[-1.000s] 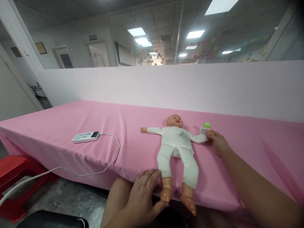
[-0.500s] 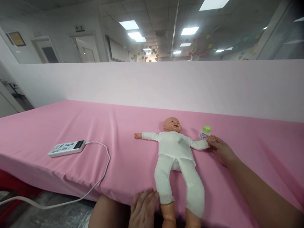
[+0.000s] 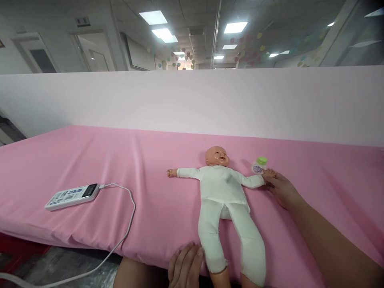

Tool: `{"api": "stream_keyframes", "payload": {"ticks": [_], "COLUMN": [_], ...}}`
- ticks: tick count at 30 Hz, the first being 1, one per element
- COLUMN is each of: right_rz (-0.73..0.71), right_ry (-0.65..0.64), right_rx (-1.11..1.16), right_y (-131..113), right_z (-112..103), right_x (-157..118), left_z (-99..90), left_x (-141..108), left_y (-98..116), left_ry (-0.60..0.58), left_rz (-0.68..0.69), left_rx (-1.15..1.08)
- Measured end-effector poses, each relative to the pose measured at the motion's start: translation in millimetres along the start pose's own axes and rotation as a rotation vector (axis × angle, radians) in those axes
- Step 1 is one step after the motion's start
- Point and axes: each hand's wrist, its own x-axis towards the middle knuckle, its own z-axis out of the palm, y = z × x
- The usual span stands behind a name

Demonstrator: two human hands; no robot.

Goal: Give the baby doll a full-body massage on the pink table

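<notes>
A baby doll point(image 3: 225, 186) in a white cloth suit lies on its back on a pink-draped table point(image 3: 162, 224), right of centre, its head toward the far side and its arms spread wide. Its lower legs run out of the bottom of the view.

The wearer's right hand point(image 3: 282, 190) reaches in from the right, the fingers closed around the doll's outstretched hand on that side. The left hand point(image 3: 186, 267) lies palm down at the table's near edge, fingers side by side and gently bent, with nothing visible in their grasp. Its fingertips are right beside the doll's trouser leg; whether they touch it is hard to tell.

Just beyond the held doll hand is a small clear bottle point(image 3: 258, 168) with a bright green cap. Well to the left, a white power bank point(image 3: 72, 197) with a dark display lies on the cloth, a white cable point(image 3: 129, 228) curving from its end over the table edge. Behind the table runs a low white partition point(image 3: 180, 102), topped by glass showing lit ceiling panels.
</notes>
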Motion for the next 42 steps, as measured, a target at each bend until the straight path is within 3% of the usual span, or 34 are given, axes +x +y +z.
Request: {"api": "stream_keyframes", "payload": {"ticks": [10,15,17,22,24,27,29,32,37,42], "right_rz": [0.02,0.04,0.046,0.063,0.06,0.054,0.057,-0.011,-0.36,-0.712], "right_ry": [0.061,0.048,0.055,0.068,0.067,0.081,0.089,0.123,0.154,-0.003], "right_rx": [-0.005,0.002,0.012,-0.013,-0.028,-0.046,-0.049,-0.065,-0.277,-0.551], "right_y": [-5,-7,-8,-7,-7,-8,-9,-14,-33,-47], "right_z": [9,7,7,8,9,12,14,19,44,76], "right_x": [-1,2,5,10,10,8,6,-1,-29,-62], "left_z": [-2.1,-22.2,-36.8,-77.3,-89.6,-99.4,-101.1,-100.7,-101.6,-87.2], "left_x": [5,10,13,41,58,83,93,98,105,126], "left_y": [10,13,20,38,41,45,46,45,33,22], "left_ry": [-0.121,-0.089,-0.078,-0.066,-0.085,-0.129,-0.146,-0.141,-0.132,-0.129], "left_rz": [-0.15,-0.236,-0.417,-1.074,-1.221,-1.333,-1.329,-1.194,-0.909,-0.834], "left_rx": [-0.083,-0.266,-0.366,-0.757,-0.938,-1.065,-1.009,-0.808,-0.601,-0.625]}}
